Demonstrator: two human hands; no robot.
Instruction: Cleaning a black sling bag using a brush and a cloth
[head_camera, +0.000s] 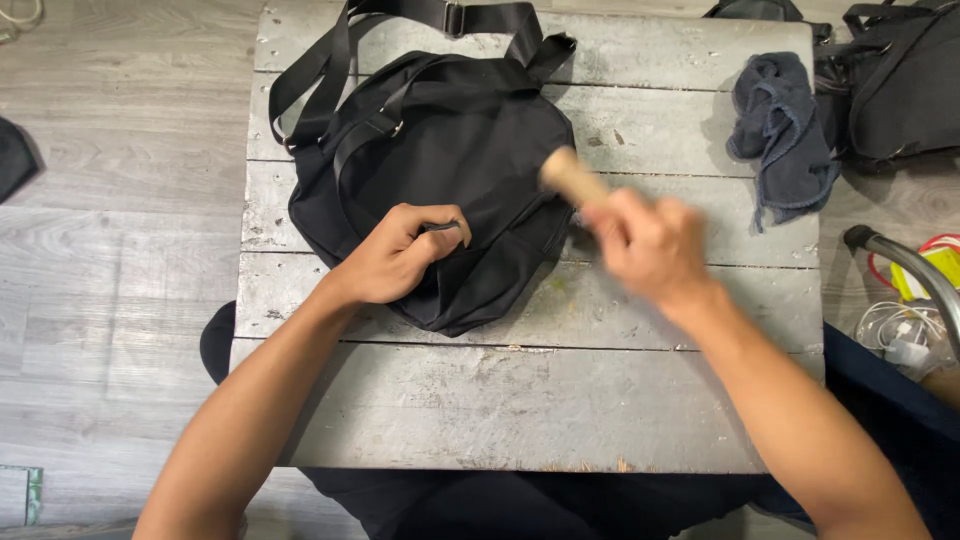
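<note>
A black backpack (450, 150) lies flat on a worn grey wooden table (520, 410), its straps spread toward the far edge. My left hand (400, 255) pinches a fold of the bag's fabric near its lower middle. My right hand (650, 245) is blurred with motion just right of the bag and grips a light wooden handle (570, 178) that points up and left over the bag's right side. The tool's working end is hidden under my hand.
A dark grey cloth (785, 130) lies crumpled at the table's far right. Another black bag (900, 80) sits on the floor beyond it. At the right edge are a metal tube (905, 262) and white cables (900, 335). Grey plank flooring surrounds the table.
</note>
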